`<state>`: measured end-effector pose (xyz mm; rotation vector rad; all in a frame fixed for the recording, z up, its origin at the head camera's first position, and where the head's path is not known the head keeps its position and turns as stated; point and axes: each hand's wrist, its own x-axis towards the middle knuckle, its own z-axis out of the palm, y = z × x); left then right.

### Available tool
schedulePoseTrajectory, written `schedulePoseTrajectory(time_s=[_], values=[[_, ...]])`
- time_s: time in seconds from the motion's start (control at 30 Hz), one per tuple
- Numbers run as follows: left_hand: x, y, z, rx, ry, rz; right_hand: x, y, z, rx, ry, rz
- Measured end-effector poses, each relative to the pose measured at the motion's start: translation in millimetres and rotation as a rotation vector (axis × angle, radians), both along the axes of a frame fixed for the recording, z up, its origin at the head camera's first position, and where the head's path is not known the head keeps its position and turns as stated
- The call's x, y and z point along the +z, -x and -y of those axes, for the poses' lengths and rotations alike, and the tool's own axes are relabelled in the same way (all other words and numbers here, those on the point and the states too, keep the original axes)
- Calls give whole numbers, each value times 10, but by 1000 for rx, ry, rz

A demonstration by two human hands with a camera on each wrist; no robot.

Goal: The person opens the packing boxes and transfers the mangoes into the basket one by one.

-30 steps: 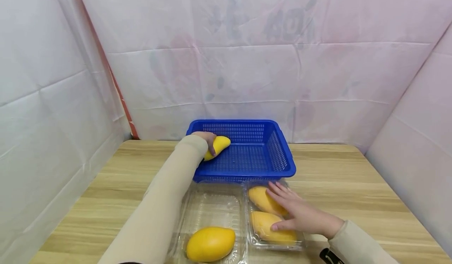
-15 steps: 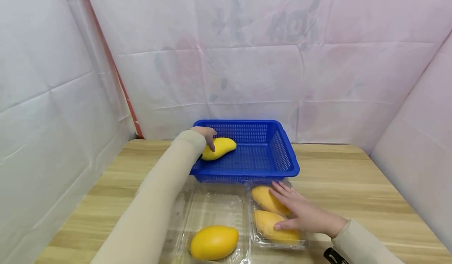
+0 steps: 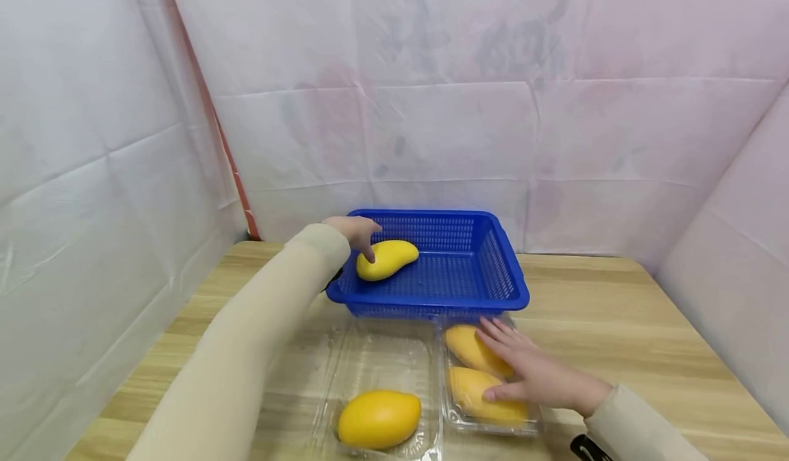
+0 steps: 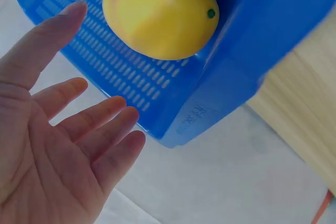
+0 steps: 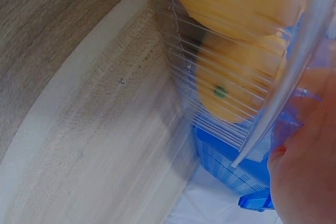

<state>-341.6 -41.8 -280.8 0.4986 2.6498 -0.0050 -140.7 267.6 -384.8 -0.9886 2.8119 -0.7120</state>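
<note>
A yellow mango lies in the left part of a blue slotted plastic basket. My left hand hovers over the basket's left rim, beside that mango; the left wrist view shows its palm bare, fingers loosely spread and apart from the mango. With fingers spread, my right hand rests on a clear plastic box. Two mangoes show through the box, a rear one and a front one. Another mango sits at the front of an open clear container.
The basket stands directly behind both clear containers, on a wood-grain table. White sheeting closes off the back and both sides. My left sleeve reaches across the table left of the open container.
My left hand has let go of the mango in the basket and drawn back to the left. The mango stays inside. My right hand keeps its place on the box; the view has shifted slightly.
</note>
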Motion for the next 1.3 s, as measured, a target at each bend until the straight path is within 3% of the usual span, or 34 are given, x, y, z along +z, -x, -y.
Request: schedulePoseTrajectory(time_s=[0.2, 0.47, 0.7, 1.13, 1.3], values=[[26, -103, -44, -100, -26, -14, 11, 18, -35, -3, 10, -13], [66, -279, -55, -176, -76, -38, 16, -8, -41, -5, 11, -9], [17, -470, -31, -264, -74, -117, -2, -41, -37, -3, 27, -36], [17, -743, 62, -282, -75, -179, 30, -10, -58, -4, 15, -28], [3, -881, 111, -318, -78, -213, 33, -8, -55, -3, 15, -21]])
